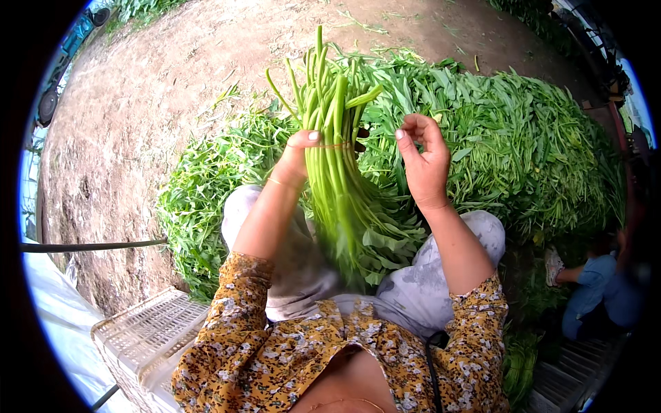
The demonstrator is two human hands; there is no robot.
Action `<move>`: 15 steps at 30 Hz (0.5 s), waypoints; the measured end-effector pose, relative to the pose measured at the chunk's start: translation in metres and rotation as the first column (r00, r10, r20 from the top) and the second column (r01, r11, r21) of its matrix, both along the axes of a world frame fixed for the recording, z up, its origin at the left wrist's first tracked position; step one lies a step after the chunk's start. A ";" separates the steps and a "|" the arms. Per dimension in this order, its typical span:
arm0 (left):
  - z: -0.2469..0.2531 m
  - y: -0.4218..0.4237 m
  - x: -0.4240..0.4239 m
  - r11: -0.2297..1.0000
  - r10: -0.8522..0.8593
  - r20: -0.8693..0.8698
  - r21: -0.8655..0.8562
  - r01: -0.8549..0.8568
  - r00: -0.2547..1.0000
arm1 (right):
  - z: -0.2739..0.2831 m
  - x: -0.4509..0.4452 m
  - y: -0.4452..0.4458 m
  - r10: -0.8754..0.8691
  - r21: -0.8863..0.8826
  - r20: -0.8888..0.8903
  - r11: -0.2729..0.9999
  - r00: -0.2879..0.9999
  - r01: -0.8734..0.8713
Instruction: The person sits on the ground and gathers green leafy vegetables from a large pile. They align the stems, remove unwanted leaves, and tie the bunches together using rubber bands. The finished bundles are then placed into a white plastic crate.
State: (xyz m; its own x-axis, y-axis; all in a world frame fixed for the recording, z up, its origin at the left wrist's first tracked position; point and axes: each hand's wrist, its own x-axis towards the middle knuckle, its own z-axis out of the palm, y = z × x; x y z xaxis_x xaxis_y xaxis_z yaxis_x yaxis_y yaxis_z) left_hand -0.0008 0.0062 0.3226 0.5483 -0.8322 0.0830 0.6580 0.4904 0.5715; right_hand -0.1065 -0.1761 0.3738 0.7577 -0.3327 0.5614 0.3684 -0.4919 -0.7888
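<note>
My left hand [299, 149] is closed around a bunch of green leafy vegetable stems [335, 191], which looks like water spinach. The cut ends point away from me, and the leaves hang down between my knees. A thin reddish band [338, 145] runs across the stems at the height of my left thumb. To the right of the bunch, apart from it, my right hand [424, 155] is raised with its fingers curled and the thumb near the index finger. I see nothing clear between those fingers. The left fingers are mostly hidden behind the stems.
A large heap of loose greens [516, 149] spreads ahead and right, with a smaller pile [222, 180] at left. White plastic crates [150, 330] stand at lower left. Another person's leg [591, 271] shows at right, near tied greens [519, 361]. Bare ground [129, 129] lies beyond.
</note>
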 end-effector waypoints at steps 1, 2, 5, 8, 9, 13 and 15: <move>0.003 -0.002 -0.004 1.000 0.001 -0.041 -0.030 -0.003 0.999 | 0.000 -0.001 0.001 0.082 -0.055 -0.031 0.995 0.996 -0.084; 0.007 -0.004 -0.007 1.000 0.016 -0.062 -0.021 -0.018 0.998 | 0.001 -0.001 0.006 0.090 -0.185 0.022 0.979 0.996 -0.084; -0.006 -0.004 -0.009 0.993 0.118 -0.061 -0.018 -0.119 0.991 | 0.000 0.005 0.021 0.120 -0.367 0.105 0.927 0.987 -0.074; -0.008 -0.007 -0.015 0.989 0.146 -0.095 0.010 -0.146 0.985 | 0.000 0.005 0.024 0.071 -0.515 0.140 0.857 0.988 0.011; -0.009 -0.007 -0.015 0.987 0.159 -0.107 0.016 -0.158 0.982 | 0.002 0.005 0.025 0.061 -0.555 0.154 0.831 0.986 0.035; -0.003 -0.009 -0.021 0.982 0.190 -0.135 0.045 -0.186 0.972 | 0.007 0.004 0.025 0.027 -0.705 0.074 0.708 0.997 0.034; 0.004 -0.009 -0.026 0.981 0.184 -0.151 0.091 -0.171 0.971 | 0.002 0.006 0.024 0.012 -0.731 0.069 0.681 0.998 0.043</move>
State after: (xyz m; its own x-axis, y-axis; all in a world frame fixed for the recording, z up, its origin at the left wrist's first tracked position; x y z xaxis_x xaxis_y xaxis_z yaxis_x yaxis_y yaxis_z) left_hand -0.0266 -0.0026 0.3267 0.6887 -0.7209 -0.0767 0.6491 0.5660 0.5082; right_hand -0.1006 -0.1520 0.3754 0.7103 0.1935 0.6767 0.3907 -0.9082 -0.1504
